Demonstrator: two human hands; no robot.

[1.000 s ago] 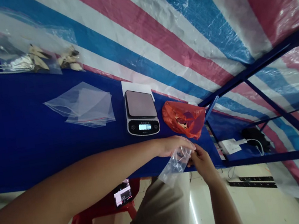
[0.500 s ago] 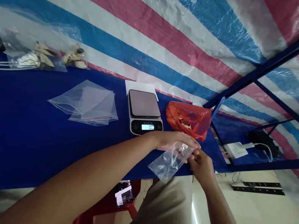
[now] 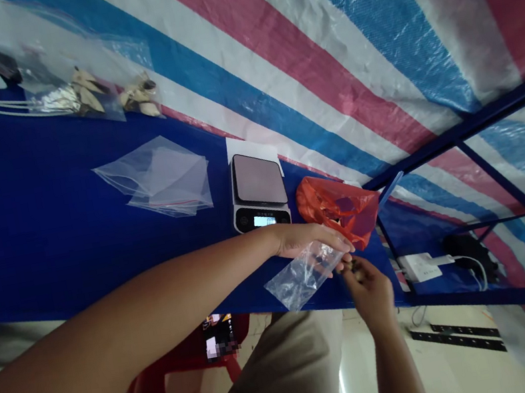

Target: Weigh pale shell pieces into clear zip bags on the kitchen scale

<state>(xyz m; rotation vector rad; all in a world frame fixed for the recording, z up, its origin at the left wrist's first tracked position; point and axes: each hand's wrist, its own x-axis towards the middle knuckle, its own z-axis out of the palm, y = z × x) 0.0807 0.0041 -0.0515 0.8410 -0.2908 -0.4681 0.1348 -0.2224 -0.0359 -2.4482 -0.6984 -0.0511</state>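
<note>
My left hand (image 3: 311, 239) reaches across over the table's front edge, its fingers closed on a small clear plastic bag (image 3: 298, 282) that hangs down to the left, crinkled. Close by, my right hand (image 3: 371, 289) is at the bag's upper right end, thumb and fingers pinched on a small tan piece (image 3: 355, 265), partly hidden by the fingers. Just beyond both hands sits an open red plastic bag (image 3: 316, 197) with some pale and dark bits inside. A digital kitchen scale (image 3: 259, 180) with a lit display stands left of it, its pan bare.
Flat clear zip bags (image 3: 172, 175) lie on the blue tabletop (image 3: 42, 215). Farther left are filled clear bags (image 3: 87, 95) with tan pieces. A power strip (image 3: 420, 267) is at the right by a blue metal frame (image 3: 494, 183). Below is a red stool (image 3: 153, 385) with a phone (image 3: 219, 336).
My right hand has shifted right and slightly away from my left hand, and a tan piece now shows in its fingers. My left hand still holds the clear bag. The view has shifted a little.
</note>
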